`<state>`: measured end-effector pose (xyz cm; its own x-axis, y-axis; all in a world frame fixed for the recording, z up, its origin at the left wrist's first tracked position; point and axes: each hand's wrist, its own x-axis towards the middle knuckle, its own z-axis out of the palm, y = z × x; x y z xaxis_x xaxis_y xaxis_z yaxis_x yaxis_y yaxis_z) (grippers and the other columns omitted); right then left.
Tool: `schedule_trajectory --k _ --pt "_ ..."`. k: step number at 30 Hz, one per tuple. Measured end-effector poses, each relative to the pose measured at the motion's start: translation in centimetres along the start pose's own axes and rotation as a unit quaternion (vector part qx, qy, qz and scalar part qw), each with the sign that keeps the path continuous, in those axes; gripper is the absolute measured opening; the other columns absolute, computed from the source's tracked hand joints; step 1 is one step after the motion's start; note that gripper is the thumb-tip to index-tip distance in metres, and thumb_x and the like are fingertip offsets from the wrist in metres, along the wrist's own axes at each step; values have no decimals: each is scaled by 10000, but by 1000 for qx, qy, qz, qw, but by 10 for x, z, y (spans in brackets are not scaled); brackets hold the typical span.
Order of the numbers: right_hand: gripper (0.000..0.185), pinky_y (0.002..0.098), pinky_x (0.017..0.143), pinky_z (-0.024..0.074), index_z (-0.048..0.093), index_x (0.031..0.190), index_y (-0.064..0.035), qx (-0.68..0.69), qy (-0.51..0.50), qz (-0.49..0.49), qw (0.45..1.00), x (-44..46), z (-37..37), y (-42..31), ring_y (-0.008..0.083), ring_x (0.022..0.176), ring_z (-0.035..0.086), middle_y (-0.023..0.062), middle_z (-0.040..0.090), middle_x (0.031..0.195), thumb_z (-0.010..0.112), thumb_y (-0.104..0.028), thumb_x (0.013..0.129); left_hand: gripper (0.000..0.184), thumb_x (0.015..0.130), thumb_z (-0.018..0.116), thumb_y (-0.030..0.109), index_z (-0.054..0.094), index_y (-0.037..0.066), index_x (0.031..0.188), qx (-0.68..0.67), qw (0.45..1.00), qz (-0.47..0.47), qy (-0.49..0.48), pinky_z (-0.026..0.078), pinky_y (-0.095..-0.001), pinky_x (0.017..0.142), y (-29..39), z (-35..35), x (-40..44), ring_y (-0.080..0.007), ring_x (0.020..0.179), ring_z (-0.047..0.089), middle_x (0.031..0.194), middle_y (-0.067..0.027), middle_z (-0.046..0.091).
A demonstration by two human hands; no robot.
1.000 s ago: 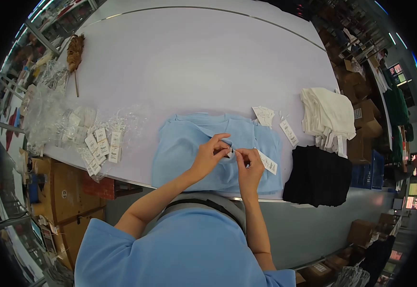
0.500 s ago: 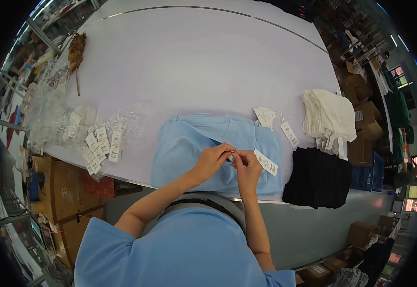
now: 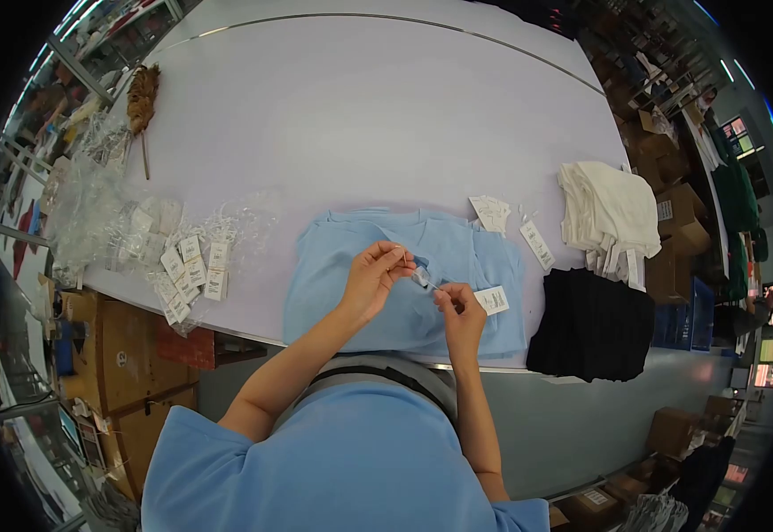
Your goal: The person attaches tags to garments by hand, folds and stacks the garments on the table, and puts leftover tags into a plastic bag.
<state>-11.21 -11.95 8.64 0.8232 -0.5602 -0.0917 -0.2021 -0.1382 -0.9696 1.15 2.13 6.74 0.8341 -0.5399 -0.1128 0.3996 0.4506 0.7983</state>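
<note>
A folded light-blue garment (image 3: 342,239) lies on the table in front of me. Over its middle, my left hand (image 3: 376,282) is closed in a pinch at a small white label (image 3: 420,277). To the right and slightly nearer me, my right hand (image 3: 462,317) pinches a thin string. A white hang tag (image 3: 493,301) with print sticks out beside that hand, over the garment. The string itself is too fine to follow all the way between the fingers.
Loose tags (image 3: 490,214) and a single tag (image 3: 537,244) lie right of the garment. Further right are folded white garments (image 3: 608,204) and black ones (image 3: 592,324). At left are bundled tags (image 3: 183,266), clear plastic bags (image 3: 89,213) and a brown duster (image 3: 143,97).
My hands have moved apart. The left went up and to the left, the right slightly down and right. The small white label now shows between them, and the hang tag has turned.
</note>
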Motion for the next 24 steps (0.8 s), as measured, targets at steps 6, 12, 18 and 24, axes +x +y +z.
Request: schedule_trajectory --k 6,12,18,24 --pt "124 214 697 491 737 1028 14 179 -24 44 983 -9 6 -6 113 751 609 87 733 899 637 -42 981 100 915 681 -3 719 22 1004 225 973 18 -54 476 -217 700 -2 4 -18 -87 811 600 961 -47 699" --pt "121 222 703 506 738 1021 24 189 -42 40 980 -10 3 -18 115 742 608 92 727 901 632 -15 978 76 908 692 -6 714 27 973 169 983 -15 -63 462 -201 726 11 23 -24 -81 800 587 959 -56 692" --pt "102 226 688 505 735 1008 27 162 -69 30 984 -7 -6 -19 115 711 600 99 736 881 661 15 939 142 895 703 -14 674 31 1027 213 967 -76 -120 464 -211 739 17 15 -14 -81 813 568 936 -39 663" --pt "135 235 687 507 726 1033 15 143 -190 33 971 10 -27 -13 124 744 617 101 744 904 671 39 911 247 880 712 -23 619 29 1104 -25 960 -200 -195 469 -233 731 0 1 -4 -105 813 560 939 -44 637"
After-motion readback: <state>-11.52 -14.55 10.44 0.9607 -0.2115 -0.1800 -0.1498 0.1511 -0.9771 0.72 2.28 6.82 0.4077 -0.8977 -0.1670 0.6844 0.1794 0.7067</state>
